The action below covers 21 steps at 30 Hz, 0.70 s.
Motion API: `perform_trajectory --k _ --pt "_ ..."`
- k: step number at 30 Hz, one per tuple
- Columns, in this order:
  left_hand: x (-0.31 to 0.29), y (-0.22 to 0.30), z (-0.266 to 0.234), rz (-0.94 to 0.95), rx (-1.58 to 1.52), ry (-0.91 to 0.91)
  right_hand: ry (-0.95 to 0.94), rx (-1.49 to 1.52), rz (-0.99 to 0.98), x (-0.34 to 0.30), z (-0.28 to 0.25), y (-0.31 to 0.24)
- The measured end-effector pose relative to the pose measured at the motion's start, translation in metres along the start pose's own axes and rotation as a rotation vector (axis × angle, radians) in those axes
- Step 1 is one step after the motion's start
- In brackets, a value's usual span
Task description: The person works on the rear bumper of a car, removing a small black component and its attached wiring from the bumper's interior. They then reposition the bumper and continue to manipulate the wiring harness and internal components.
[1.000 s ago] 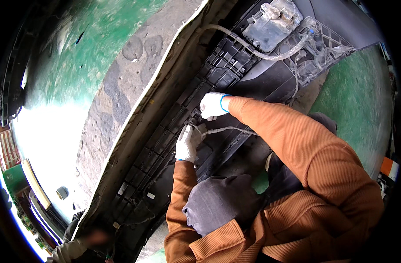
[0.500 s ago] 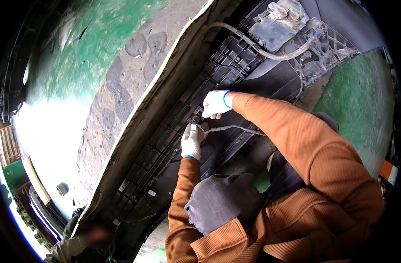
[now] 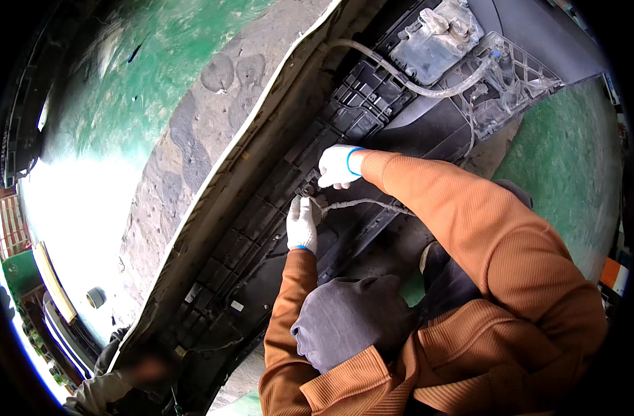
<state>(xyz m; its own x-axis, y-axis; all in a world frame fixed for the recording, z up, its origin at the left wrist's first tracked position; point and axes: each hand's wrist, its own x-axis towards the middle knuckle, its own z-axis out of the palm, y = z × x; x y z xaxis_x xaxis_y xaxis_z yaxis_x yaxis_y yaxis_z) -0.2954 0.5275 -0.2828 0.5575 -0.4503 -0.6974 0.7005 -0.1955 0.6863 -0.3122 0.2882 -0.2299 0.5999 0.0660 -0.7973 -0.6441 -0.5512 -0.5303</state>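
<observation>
A large dark plastic vehicle bumper (image 3: 275, 246), ribbed inner side up, runs diagonally below me. My left hand (image 3: 302, 225), in a white glove, pinches a grey taped wiring harness (image 3: 362, 202) where it meets a small dark fitting (image 3: 309, 188) on the bumper. Just above and to the right, my gloved right hand (image 3: 339, 167) is closed beside that fitting, its fingers curled down. What lies between the right fingertips is hidden by the glove. From my left hand the harness trails right and passes under my right forearm.
A translucent reservoir (image 3: 435, 45) and a pale hose (image 3: 428, 90) sit on the bumper's upper right end. Another person's sleeve (image 3: 99, 395) shows at lower left. A small cylinder (image 3: 95, 298) stands on the green floor (image 3: 171, 35) at left.
My right hand has shifted very slightly left, its fingers still curled by the fitting. The left hand stays in place on the harness.
</observation>
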Motion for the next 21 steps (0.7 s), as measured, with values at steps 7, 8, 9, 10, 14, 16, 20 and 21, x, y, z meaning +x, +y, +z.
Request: perform_trajectory --k 7,8,9,10,14,16,20,21 --pt "0.010 -0.015 -0.017 -0.033 0.045 -0.073 0.038 -0.110 0.022 -0.001 0.003 -0.010" --pt "0.012 -0.018 -0.019 -0.036 0.046 -0.066 0.050 -0.122 0.033 -0.002 0.004 -0.012" --pt "0.013 -0.020 -0.022 -0.039 0.028 -0.062 0.065 -0.136 0.044 -0.003 0.004 -0.013" --pt "0.014 -0.023 -0.024 -0.041 0.010 -0.058 0.107 -0.165 0.049 -0.004 0.004 -0.014" --pt "0.013 -0.024 -0.030 -0.023 -0.064 -0.036 0.223 -0.220 0.096 -0.008 0.006 -0.018" --pt "0.009 -0.019 -0.033 0.018 0.007 0.027 0.236 -0.227 0.131 -0.007 0.007 -0.019" --pt "-0.003 -0.012 -0.033 0.047 0.046 0.000 0.261 -0.262 0.140 -0.004 0.010 -0.021" --pt "-0.005 -0.012 -0.030 0.047 0.062 -0.009 0.267 -0.278 0.139 -0.004 0.011 -0.021"
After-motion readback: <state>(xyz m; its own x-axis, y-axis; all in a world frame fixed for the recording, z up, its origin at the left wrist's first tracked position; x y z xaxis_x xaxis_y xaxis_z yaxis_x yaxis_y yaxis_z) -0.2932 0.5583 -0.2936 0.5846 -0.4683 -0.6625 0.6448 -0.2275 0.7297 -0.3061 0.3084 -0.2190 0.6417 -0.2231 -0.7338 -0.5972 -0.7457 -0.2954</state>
